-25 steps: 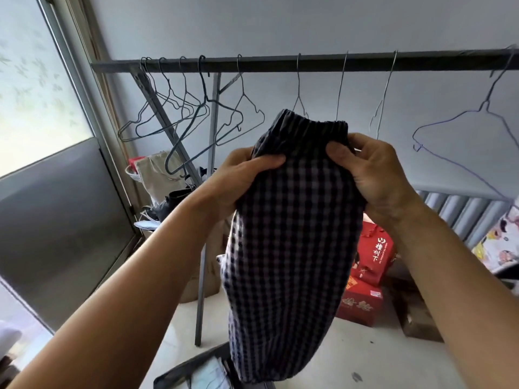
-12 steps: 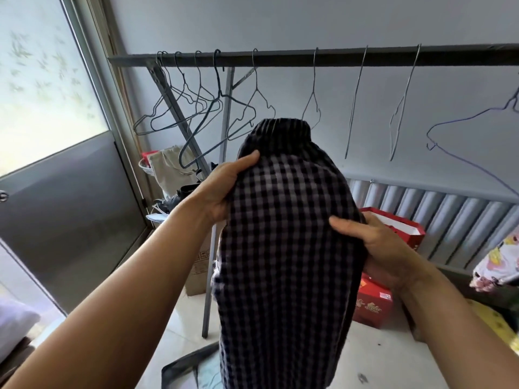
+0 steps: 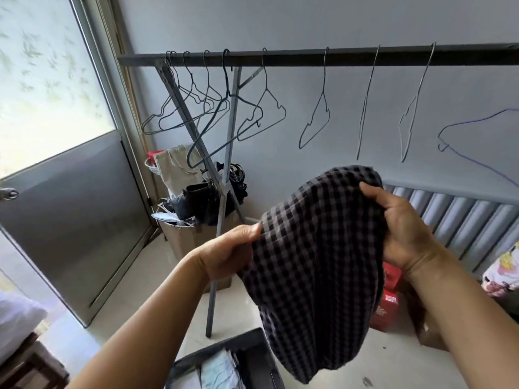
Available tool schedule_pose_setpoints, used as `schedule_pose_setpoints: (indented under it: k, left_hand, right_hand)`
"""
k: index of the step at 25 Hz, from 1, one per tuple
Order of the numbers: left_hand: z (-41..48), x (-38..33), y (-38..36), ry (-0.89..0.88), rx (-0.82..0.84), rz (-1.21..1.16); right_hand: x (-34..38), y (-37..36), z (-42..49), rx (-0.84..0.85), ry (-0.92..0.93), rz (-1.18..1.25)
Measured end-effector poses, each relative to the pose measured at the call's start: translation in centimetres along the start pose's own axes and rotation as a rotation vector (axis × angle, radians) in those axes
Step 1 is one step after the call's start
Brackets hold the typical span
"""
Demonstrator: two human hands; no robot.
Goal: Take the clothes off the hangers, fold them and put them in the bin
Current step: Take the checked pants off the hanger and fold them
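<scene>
Grey-walled room, bare hangers (image 3: 264,119) on the rail (image 3: 337,56): checked garment (image 3: 314,262) held in the air between both my hands, bunched.
My left hand (image 3: 227,251) pinches its left edge and my right hand (image 3: 404,228) grips the top right fold. The lower end hangs loose near the bin's (image 3: 219,346) right edge. My guess at risks: the fold slumps open if either grip slackens, or the cloth lands on the floor (image 3: 393,360) outside the rim, since it hangs off-centre.

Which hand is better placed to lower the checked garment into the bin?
Probably left: the left hand grips the checked garment almost directly above the bin; the right hand holds it farther right.
</scene>
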State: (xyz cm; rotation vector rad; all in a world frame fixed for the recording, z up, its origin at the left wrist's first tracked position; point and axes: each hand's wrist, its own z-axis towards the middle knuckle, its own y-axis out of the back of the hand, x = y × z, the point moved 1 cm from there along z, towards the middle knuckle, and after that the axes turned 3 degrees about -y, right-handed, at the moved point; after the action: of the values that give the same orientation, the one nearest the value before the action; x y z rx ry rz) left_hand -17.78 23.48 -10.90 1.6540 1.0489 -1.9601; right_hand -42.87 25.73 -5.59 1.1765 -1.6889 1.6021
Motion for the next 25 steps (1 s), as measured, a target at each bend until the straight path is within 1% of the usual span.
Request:
schedule_pose_setpoints:
  k: [3, 4, 5, 6, 8, 9, 11, 13, 15, 17, 19, 20, 22, 25]
  left_hand:
    - [-0.9, 1.7, 0.8, -0.028, 0.147, -0.003]
    - [-1.1, 2.4, 0.9, -0.029, 0.163, -0.022]
    - [-1.2, 3.2, 0.9, -0.02, 0.131, -0.028]
    - [-1.3, 4.0, 0.7, -0.011, 0.059, -0.001]
    - [-1.0, 5.1, 0.5, -0.015, -0.164, 0.087]
    - [-0.7, 5.1, 0.4, -0.018, -0.268, 0.082]
    - [-0.3, 4.4, 0.1, -0.034, -0.416, -0.019]
    - [0.2, 3.3, -0.3, -0.06, -0.508, -0.111]
    - [0.7, 2.4, -0.7, -0.087, -0.594, -0.155]
    - [1.0, 1.8, -1.1, -0.093, -0.66, -0.189]
    - [1.1, 1.3, -1.4, -0.093, -0.691, -0.223]
    - [1.1, 1.1, -1.5, -0.105, -0.692, -0.249]
    - [0.8, 0.6, -1.6, -0.144, -0.669, -0.26]
    - [0.1, -0.5, -1.3, -0.207, -0.678, -0.149]
  right_hand:
    - [-0.3, 1.4, 0.4, -0.079, 0.024, -0.001]
    - [-0.4, 1.6, 0.5, -0.094, 0.035, 0.023]
    - [-0.5, 1.8, 0.5, -0.103, 0.048, 0.047]
    - [-0.7, 2.0, 0.6, -0.113, 0.061, 0.068]
    - [-0.8, 2.4, 0.9, -0.139, 0.08, 0.093]
    - [-0.8, 2.7, 1.1, -0.155, 0.083, 0.096]
    - [-0.8, 3.1, 1.1, -0.146, 0.091, 0.104]
    - [-0.8, 3.4, 1.1, -0.044, 0.125, 0.105]
    - [-1.3, 3.7, 0.9, 0.093, 0.113, -0.023]
    - [-2.3, 4.4, 0.9, 0.157, 0.063, -0.264]
    - [-3.6, 4.5, 1.0, 0.107, 0.013, -0.504]
    - [-4.2, 4.3, 1.0, 0.053, -0.014, -0.563]
    - [-5.1, 4.1, 1.4, -0.052, -0.013, -0.552]
    - [-5.2, 3.8, 1.8, -0.147, 0.11, -0.42]
